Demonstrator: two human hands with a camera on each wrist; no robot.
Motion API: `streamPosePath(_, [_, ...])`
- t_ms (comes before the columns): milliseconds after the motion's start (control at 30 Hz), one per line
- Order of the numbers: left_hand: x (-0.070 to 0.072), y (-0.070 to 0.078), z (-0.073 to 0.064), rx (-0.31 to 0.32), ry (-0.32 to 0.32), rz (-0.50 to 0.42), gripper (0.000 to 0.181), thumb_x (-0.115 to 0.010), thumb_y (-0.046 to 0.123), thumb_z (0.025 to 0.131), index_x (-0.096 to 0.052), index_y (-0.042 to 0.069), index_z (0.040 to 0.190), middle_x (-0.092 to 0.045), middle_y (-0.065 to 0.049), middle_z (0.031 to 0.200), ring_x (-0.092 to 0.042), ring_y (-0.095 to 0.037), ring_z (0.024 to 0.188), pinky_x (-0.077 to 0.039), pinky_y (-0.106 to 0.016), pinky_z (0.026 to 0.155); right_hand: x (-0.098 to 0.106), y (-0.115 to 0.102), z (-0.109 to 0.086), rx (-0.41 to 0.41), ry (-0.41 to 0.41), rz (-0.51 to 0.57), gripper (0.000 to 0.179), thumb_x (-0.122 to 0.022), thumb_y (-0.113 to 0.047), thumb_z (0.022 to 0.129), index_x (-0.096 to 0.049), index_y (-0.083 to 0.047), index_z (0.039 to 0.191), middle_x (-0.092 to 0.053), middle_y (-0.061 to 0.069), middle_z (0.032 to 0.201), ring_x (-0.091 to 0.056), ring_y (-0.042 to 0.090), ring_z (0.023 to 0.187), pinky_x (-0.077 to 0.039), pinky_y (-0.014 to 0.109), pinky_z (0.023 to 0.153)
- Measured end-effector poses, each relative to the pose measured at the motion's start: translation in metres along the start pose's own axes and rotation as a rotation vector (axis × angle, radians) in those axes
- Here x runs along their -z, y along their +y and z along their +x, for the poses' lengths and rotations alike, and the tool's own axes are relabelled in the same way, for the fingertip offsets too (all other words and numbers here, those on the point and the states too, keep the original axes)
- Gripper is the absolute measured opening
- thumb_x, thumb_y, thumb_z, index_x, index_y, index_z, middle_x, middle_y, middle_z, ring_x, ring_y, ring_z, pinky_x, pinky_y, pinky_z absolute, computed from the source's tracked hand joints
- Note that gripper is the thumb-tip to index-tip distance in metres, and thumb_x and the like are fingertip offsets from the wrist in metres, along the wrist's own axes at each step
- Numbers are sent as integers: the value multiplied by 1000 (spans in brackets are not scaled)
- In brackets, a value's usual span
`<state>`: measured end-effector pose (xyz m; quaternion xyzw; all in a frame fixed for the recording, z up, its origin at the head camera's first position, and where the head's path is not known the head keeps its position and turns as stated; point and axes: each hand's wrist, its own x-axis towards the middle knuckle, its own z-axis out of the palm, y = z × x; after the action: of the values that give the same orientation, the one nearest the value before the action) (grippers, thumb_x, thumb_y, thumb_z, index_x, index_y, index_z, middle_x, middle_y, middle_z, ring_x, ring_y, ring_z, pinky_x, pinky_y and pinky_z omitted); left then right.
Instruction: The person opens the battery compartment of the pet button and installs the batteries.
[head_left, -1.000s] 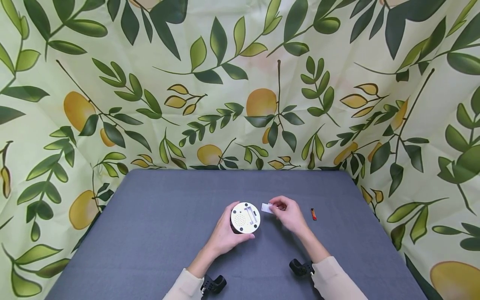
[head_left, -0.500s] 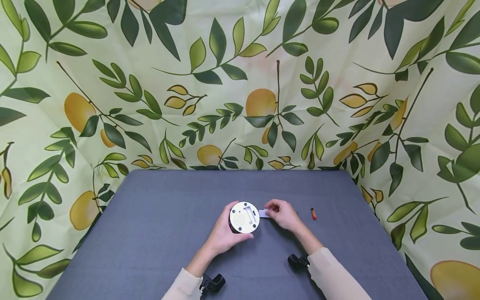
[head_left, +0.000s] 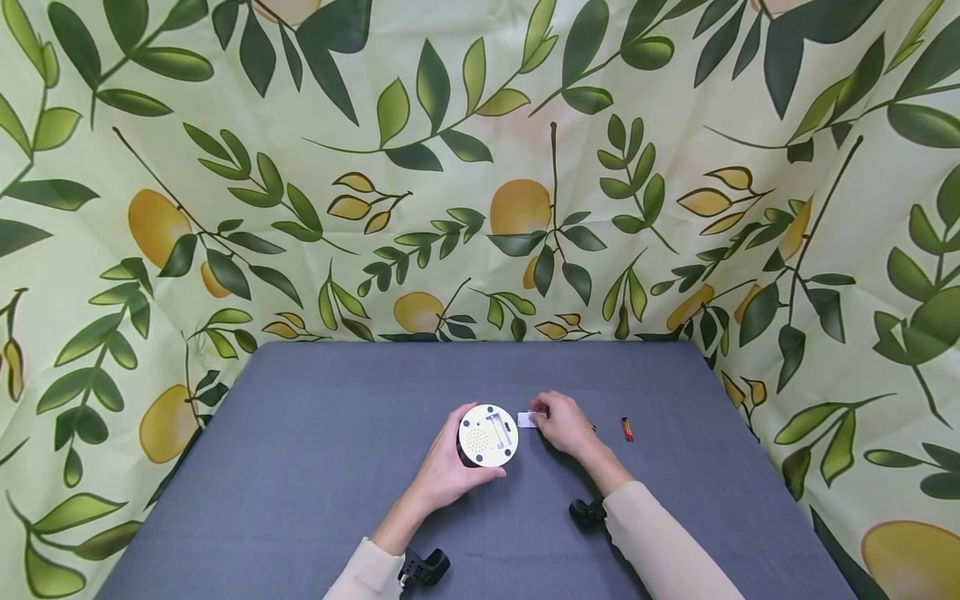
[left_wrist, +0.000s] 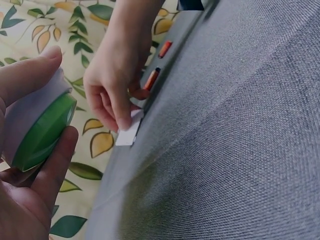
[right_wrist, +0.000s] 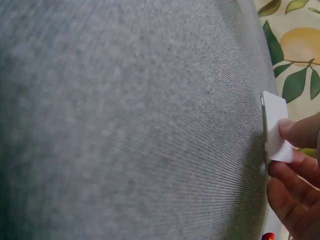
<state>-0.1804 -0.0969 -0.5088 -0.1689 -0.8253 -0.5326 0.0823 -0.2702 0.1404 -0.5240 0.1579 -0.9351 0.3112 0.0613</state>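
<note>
My left hand (head_left: 448,463) grips a round device (head_left: 480,448), its white base turned up toward the head camera. On that base are dark feet, a patch of small holes and an uncovered battery compartment (head_left: 498,431). A green side (left_wrist: 47,130) shows in the left wrist view. Right of the device, my right hand (head_left: 564,427) pinches a small white battery cover (right_wrist: 275,122) between thumb and fingers, low over the table. Whether the cover touches the cloth, I cannot tell. One orange battery (left_wrist: 152,79) lies close by the right hand, another battery (head_left: 627,428) farther right.
A grey cloth-covered table (head_left: 337,433) spreads under both hands. Behind it and along its sides hangs a leaf-and-fruit patterned sheet (head_left: 450,208). Black wrist cameras, such as the left camera (head_left: 426,568), jut inward from the forearms.
My right hand has shifted slightly left and lower with the cover, which now lies nearer the device. The left hand and the device have barely moved.
</note>
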Motion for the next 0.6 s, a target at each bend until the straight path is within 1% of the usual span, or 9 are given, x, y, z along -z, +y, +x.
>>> streamPosePath(200, [-1,0,0,0,1,4,104,-98,29,64,-41,10,150,-55,-5,142,-53,-23,126,-40,-48,105,-4,1,5,-19,6,-51,4,-76,-11,90,-73,-10,92,-59,-2,82,-56,15,75,-48,38,71])
streamPosePath(367, [-1,1,0,6,1,9,104,-97,31,64,-41,12,150,-55,-4,141,-54,-23,124,-41,-47,104,-5,3,7,4,8,-94,4,-77,-14,90,-74,-11,91,-58,-2,81,-56,16,75,-49,38,69])
streamPosePath(467, [-1,1,0,5,0,7,104,-97,31,65,-41,11,150,-55,-4,141,-54,-23,124,-41,-47,104,-4,2,7,5,-1,-112,4,-76,-14,91,-74,-12,91,-58,-3,82,-55,16,75,-48,38,68])
streamPosePath(600, [0,2,1,5,-2,-4,105,-97,30,65,-40,9,150,-54,-5,141,-54,-23,125,-40,-48,104,1,0,6,18,3,-130,5,-75,-13,91,-75,-10,94,-60,-2,84,-56,17,79,-49,38,71])
